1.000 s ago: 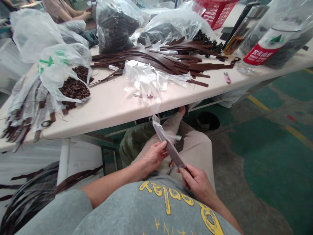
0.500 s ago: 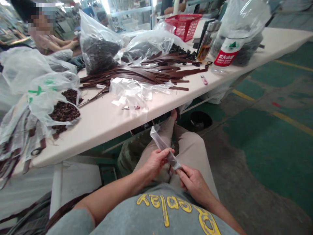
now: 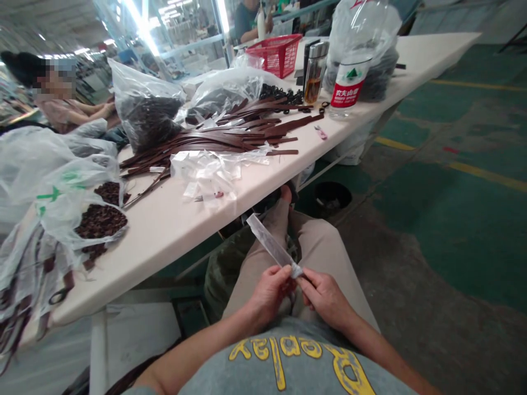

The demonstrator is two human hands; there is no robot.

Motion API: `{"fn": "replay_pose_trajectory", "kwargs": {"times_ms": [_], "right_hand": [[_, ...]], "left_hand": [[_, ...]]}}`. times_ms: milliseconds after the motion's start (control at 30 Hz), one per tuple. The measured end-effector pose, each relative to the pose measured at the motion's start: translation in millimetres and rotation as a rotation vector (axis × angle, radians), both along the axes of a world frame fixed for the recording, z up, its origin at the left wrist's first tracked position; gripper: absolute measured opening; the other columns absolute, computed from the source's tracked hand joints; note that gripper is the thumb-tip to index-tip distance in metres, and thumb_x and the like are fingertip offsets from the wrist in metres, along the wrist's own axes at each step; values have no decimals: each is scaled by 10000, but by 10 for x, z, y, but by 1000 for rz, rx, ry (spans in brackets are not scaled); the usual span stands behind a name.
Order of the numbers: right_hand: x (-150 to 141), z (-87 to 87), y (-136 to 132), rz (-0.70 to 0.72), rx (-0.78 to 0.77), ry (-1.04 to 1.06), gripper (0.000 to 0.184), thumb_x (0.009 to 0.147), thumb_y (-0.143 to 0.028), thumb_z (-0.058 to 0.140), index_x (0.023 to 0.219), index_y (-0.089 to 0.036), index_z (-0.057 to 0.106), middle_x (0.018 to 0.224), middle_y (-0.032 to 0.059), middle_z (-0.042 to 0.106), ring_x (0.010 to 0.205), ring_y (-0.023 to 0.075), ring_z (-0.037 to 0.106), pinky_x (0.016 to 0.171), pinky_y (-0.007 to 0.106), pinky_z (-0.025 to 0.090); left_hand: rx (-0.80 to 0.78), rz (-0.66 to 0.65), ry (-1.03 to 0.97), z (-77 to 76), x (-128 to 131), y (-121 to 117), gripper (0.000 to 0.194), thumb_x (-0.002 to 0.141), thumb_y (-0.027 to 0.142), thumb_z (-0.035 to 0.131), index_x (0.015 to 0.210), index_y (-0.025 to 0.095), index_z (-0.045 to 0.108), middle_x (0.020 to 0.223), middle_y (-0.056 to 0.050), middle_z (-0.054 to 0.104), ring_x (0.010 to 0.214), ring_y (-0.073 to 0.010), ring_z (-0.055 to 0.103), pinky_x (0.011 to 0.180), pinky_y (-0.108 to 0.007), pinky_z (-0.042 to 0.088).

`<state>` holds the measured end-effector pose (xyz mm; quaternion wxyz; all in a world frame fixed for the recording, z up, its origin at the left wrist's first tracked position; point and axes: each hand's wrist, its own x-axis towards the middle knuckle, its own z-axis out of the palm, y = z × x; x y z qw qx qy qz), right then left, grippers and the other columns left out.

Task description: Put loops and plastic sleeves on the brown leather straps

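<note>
Over my lap, a narrow clear plastic sleeve [image 3: 269,241] points up and away to the left. My left hand [image 3: 272,291] pinches it near its lower end, where the plastic is bunched. Close beside, my right hand [image 3: 327,299] has its fingers closed on a brown strap at the sleeve's mouth; most of that strap is hidden by the fingers. On the table in front lie many long brown straps [image 3: 214,134] and a heap of empty clear sleeves [image 3: 206,170], with small thread snips [image 3: 209,196] among the plastic.
The white table [image 3: 152,241] runs across in front of my knees. Left, an open bag holds small brown pieces [image 3: 101,222]. Further back are a filled plastic bag [image 3: 148,115], a red basket [image 3: 280,55], a tea bottle [image 3: 315,77] and a large labelled bottle [image 3: 348,90]. A co-worker [image 3: 61,104] sits far left.
My left hand has slid down the sleeve to its mouth, close to my right hand. More of the sleeve's far part shows. The view has turned a little to the right.
</note>
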<state>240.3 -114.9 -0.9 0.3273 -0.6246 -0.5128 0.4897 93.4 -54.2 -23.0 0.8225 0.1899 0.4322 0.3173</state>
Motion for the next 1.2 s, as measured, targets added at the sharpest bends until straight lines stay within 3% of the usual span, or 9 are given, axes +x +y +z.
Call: {"fn": "replay_pose_trajectory", "kwargs": {"times_ms": [133, 200, 333, 400, 567, 767, 967, 1100, 1200], "right_hand": [[26, -3, -34, 59, -71, 4, 352, 927, -465, 435, 817, -188, 622, 519, -55, 515, 460, 110, 483, 484, 227, 372], [28, -14, -52, 70, -98, 4, 353, 927, -465, 426, 830, -186, 620, 521, -55, 513, 462, 114, 487, 479, 226, 370], [5, -29, -9, 50, -30, -40, 326, 917, -431, 432, 770, -191, 598, 520, -50, 507, 465, 111, 473, 485, 227, 361], [3, -33, 13, 62, -10, -51, 323, 915, -427, 431, 756, -194, 589, 522, -49, 506, 466, 109, 470, 490, 227, 358], [36, -63, -13, 98, -50, -29, 332, 925, -453, 429, 779, -198, 583, 520, -54, 515, 468, 107, 487, 506, 225, 369], [30, -66, 19, 92, 20, -81, 318, 925, -419, 438, 728, -203, 564, 541, -41, 536, 505, 112, 495, 532, 227, 365], [24, -72, 4, 133, -33, -65, 334, 934, -440, 431, 730, -205, 554, 540, -43, 544, 502, 112, 511, 533, 228, 362], [1, -57, 54, 115, -10, -91, 330, 930, -426, 427, 716, -204, 547, 547, -39, 534, 516, 114, 500, 542, 235, 362], [48, -12, 93, 172, -19, -70, 270, 912, -387, 454, 755, -198, 567, 579, -35, 561, 541, 117, 516, 557, 235, 375]], "left_hand": [[72, 145, -5, 85, -64, 194, 426, 628, 425, 867, 913, 134, 745, 867, -69, 719, 752, -151, 636, 726, -261, 482], [78, 220, 19, 101, -85, 242, 407, 615, 419, 875, 890, 147, 747, 881, -61, 726, 762, -146, 637, 725, -253, 482], [41, 46, 33, 65, -36, 88, 393, 625, 392, 873, 867, 103, 760, 830, -89, 724, 740, -149, 631, 702, -246, 478], [54, 20, 22, 64, -33, 80, 417, 639, 398, 863, 909, 96, 762, 824, -92, 724, 750, -158, 638, 700, -247, 480], [119, 263, 20, 99, -155, 354, 440, 636, 439, 859, 940, 140, 752, 877, -64, 736, 744, -140, 646, 703, -245, 489], [30, 28, 22, 65, -109, 102, 434, 617, 407, 878, 896, 93, 768, 827, -88, 733, 728, -139, 636, 706, -244, 487], [108, 261, 10, 154, -197, 351, 374, 614, 400, 876, 887, 172, 764, 1010, -69, 744, 817, -149, 647, 720, -248, 493], [92, 89, 55, 119, -197, 307, 376, 627, 413, 869, 846, 126, 764, 909, -92, 744, 771, -153, 640, 703, -259, 479], [152, 88, 85, 100, -184, 205, 405, 621, 427, 866, 862, 114, 775, 874, -93, 735, 780, -156, 630, 722, -260, 474]]}}
